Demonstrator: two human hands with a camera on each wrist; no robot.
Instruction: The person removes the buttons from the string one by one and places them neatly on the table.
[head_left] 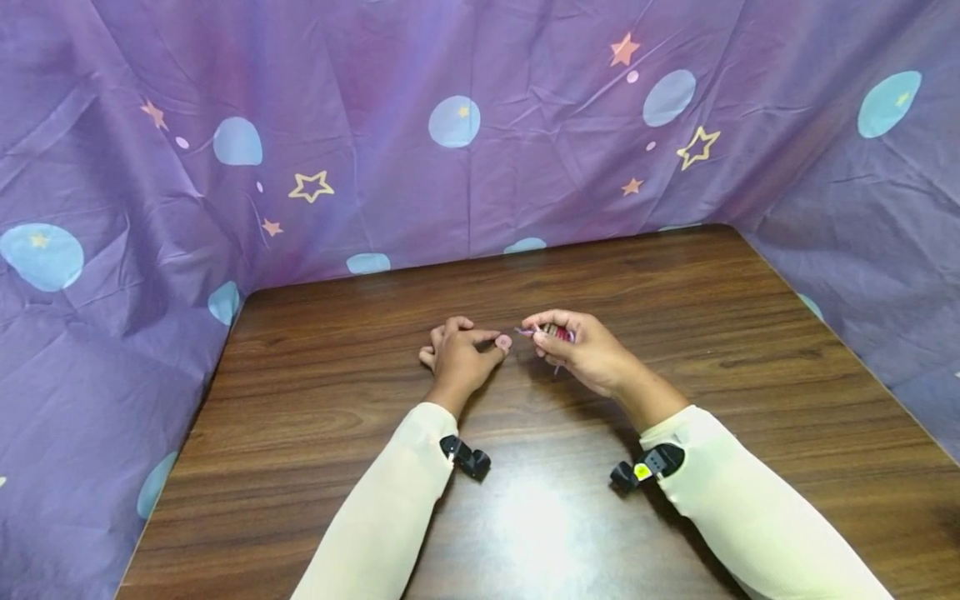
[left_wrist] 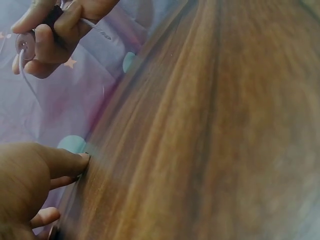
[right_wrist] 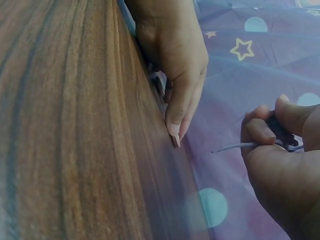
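Over the table (head_left: 540,433), my right hand (head_left: 588,354) has a stack (head_left: 558,332); my left hand (head_left: 459,362), a button (head_left: 503,342)

The biggest thing on my feed is the purple cloth (head_left: 375,108), printed with stars and pale blue rounds, hanging behind the table's far edge and along both its sides. The table is dark, streaked wood, with a bright glare on its near part. My right sleeve (head_left: 757,508) and left sleeve (head_left: 382,508), both pale, reach in over the table's near half. Above that half I also see the black right camera (head_left: 648,468) and left camera (head_left: 468,458), one at each wrist.

My right hand is raised above the table, just right of its middle, thumb and fingers clamped on the stack. My left hand is down at the table's surface, just left of its middle: thumb and forefinger pinch the button, the other fingers apart from that pair.

The stack, above the table, shows pink, red and dark bands; the left wrist view gives me its round end button (left_wrist: 25,46), with holes. The loose button is tilted, close to the tabletop; I cannot tell whether it touches. Thinnest is the pale purple cord (right_wrist: 230,147), above the table, one end poking out from my right hand.
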